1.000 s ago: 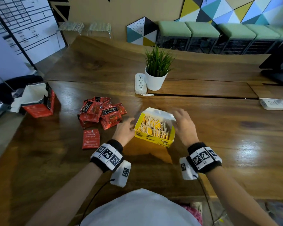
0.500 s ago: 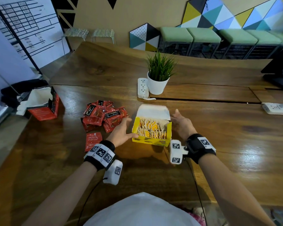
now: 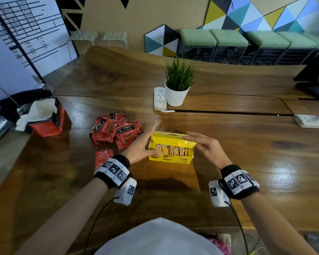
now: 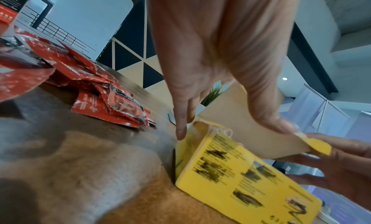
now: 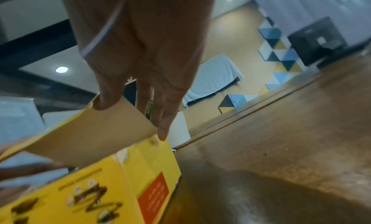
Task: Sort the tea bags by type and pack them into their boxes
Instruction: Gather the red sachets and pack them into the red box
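Observation:
A yellow tea box (image 3: 170,159) lies in front of me, packed with yellow-tagged tea bags (image 3: 171,150). Its lid (image 3: 173,138) is folded halfway down over them. My left hand (image 3: 142,146) stands at the box's left end with straight fingers, its thumb (image 4: 269,113) touching the lid's front edge. My right hand (image 3: 201,143) holds the lid (image 5: 96,132) between the thumb below and the fingers on top. Left of the box lies a heap of red sachets (image 3: 116,132), with one red sachet (image 3: 103,158) apart by my left wrist.
An open red box (image 3: 48,122) sits at the table's left edge. Behind the yellow box stand a potted plant (image 3: 179,83) and a white power strip (image 3: 160,98). Another power strip (image 3: 311,121) lies far right, below a dark monitor base (image 3: 315,83).
The lid, which lay open toward the far side, has swung forward over the tea bags. My right hand rose from the box's right side onto the lid. My left fingers have straightened.

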`<state>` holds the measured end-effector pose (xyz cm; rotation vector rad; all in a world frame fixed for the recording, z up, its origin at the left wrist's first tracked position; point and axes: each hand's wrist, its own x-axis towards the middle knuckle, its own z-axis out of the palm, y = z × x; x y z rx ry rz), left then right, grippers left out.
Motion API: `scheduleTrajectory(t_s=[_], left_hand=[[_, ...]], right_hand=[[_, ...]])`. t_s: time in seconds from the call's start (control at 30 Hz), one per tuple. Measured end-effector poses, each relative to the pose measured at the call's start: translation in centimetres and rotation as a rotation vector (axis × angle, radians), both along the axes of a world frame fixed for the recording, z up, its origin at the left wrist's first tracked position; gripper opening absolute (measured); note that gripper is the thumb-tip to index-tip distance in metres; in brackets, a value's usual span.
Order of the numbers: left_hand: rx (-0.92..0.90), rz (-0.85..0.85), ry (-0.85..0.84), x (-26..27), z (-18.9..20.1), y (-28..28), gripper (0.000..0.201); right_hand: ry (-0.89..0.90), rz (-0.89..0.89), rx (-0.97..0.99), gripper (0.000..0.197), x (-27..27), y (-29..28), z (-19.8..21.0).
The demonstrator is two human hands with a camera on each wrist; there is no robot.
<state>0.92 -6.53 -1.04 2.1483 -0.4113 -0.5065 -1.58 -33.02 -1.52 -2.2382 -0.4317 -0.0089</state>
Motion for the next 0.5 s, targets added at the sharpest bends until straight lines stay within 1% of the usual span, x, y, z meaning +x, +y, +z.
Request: scheduleTrajectory(t_s=[0.07,0.13,0.2,0.27,0.37,0.43,0.5], left_hand=[[0.041,0.009,-0.047,-0.1,0.1,-0.3,0.08],[0.063,0.035,-0.102,0.0,-0.2,-0.6,0.067],[0.067,0.068,-0.134,0.0,-0.7,-0.7,0.063],[0.074,0.062,-0.145,0.1,-1.1,-0.8,0.062],[0.128,-0.008,-0.14,-0.1,-2.0,-0.7,0.06],[0.152,-0.042,-0.143,-0.3,-2.6,-0.4,0.061],[0.16,-0.066,-0.17,-0.5,-3.2,-0.3,0.061]], right_hand=[[-0.046,0.052,-0.072,0.051,-0.2,0.0,-0.6],[0.013,0.132,-0.199,0.059,-0.3,0.5,-0.8],[0.063,0.166,-0.336,0.062,-0.4,1.2,-0.8],[-0.01,0.133,-0.444,0.056,-0.6,1.8,-1.0],[-0.117,0.107,-0.58,0.046,-0.7,2.4,-1.4],[-0.137,0.092,-0.653,0.045,-1.0,2.6,-1.7],[-0.232,0.085,-0.672,0.047,-1.5,2.8,-1.6]])
